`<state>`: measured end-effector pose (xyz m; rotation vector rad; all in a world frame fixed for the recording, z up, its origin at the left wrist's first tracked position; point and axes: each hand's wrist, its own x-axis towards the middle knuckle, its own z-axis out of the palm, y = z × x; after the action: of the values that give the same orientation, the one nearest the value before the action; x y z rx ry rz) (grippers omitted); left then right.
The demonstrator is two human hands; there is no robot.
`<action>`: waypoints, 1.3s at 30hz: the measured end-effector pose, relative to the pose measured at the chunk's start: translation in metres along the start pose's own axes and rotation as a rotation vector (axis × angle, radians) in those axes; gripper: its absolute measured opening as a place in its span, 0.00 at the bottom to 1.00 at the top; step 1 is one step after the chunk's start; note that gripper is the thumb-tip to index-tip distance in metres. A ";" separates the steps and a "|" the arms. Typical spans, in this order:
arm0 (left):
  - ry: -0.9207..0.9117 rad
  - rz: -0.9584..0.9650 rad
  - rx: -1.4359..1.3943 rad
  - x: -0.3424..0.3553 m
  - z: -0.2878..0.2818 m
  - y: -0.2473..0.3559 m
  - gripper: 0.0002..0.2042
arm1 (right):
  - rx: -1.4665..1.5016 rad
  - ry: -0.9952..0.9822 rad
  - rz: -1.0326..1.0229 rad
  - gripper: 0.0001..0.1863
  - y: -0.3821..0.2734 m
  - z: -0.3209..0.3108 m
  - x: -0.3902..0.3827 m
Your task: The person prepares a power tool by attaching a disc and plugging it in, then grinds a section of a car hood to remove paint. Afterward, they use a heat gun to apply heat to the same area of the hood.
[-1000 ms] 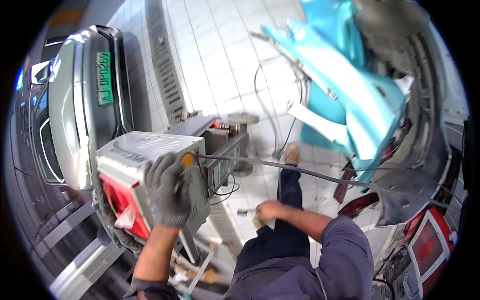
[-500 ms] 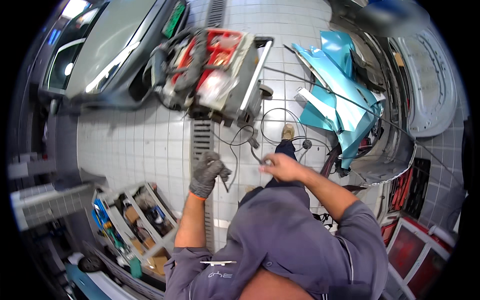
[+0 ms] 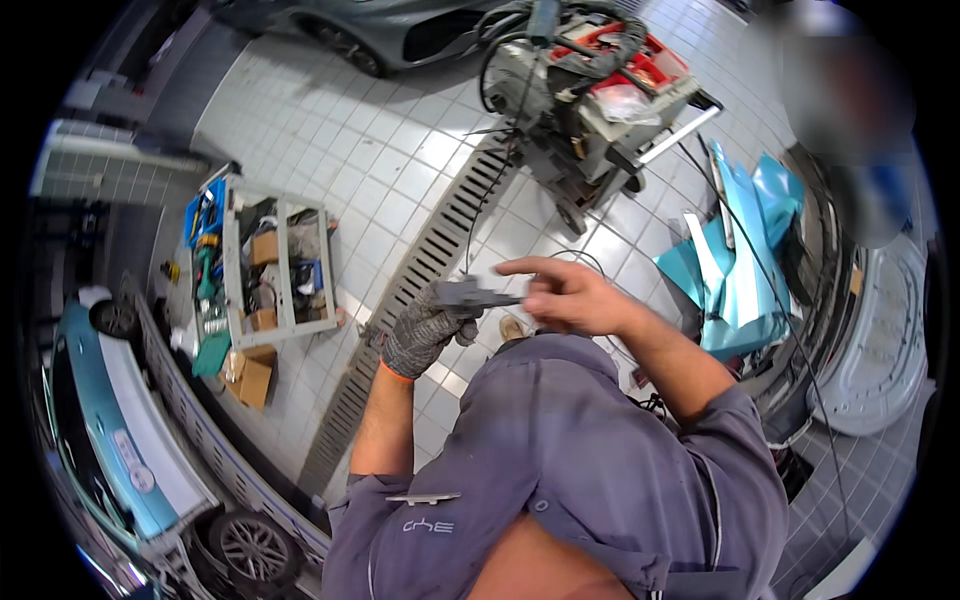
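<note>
My left hand, in a grey knit glove with an orange cuff, is closed around a blurred grey cable plug. A thin dark cable runs up from beside it toward the tool trolley. My bare right hand pinches the plug's narrow right end between thumb and curled fingers. Its index finger stretches leftward above the plug. Both hands are together in front of my torso, over the tiled floor. Motion blur hides whether the plug is one piece or two joined parts.
The tool trolley with red trays and hoses stands ahead. Bent turquoise body panels lie at right, near a bumper. A parts cart stands left of the floor drain. A car is at lower left, a grey car far ahead.
My hands came together around the plug; before, they were apart, each with a length of cable or plug. The view has turned left, so the trolley now sits farther right.
</note>
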<state>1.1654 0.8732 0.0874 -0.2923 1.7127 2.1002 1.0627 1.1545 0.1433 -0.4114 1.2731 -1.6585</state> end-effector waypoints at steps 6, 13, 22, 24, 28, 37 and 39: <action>0.127 -0.002 0.101 -0.021 0.032 0.049 0.21 | -0.101 0.170 -0.037 0.27 0.006 -0.015 -0.014; 0.004 0.299 0.846 -0.016 0.046 0.076 0.19 | -0.471 0.054 0.074 0.20 -0.006 -0.026 -0.007; -0.105 0.318 0.710 -0.021 -0.023 0.088 0.10 | -0.969 0.138 -0.226 0.24 -0.018 0.010 0.046; -0.140 0.225 0.635 -0.022 -0.049 0.093 0.12 | -1.011 0.151 -0.197 0.24 -0.017 0.032 0.066; -0.194 0.156 0.666 -0.018 -0.101 0.112 0.21 | -1.063 0.238 -0.268 0.22 -0.003 0.074 0.103; -0.256 0.216 0.929 0.038 -0.163 0.115 0.36 | -1.174 0.505 -0.017 0.22 0.008 0.069 0.156; -0.191 0.299 0.951 0.058 -0.178 0.118 0.38 | -0.962 0.728 0.165 0.23 0.010 0.042 0.152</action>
<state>1.0443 0.6920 0.1278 0.4505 2.4822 1.1838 1.0264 1.0040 0.1092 -0.2351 2.5651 -0.9601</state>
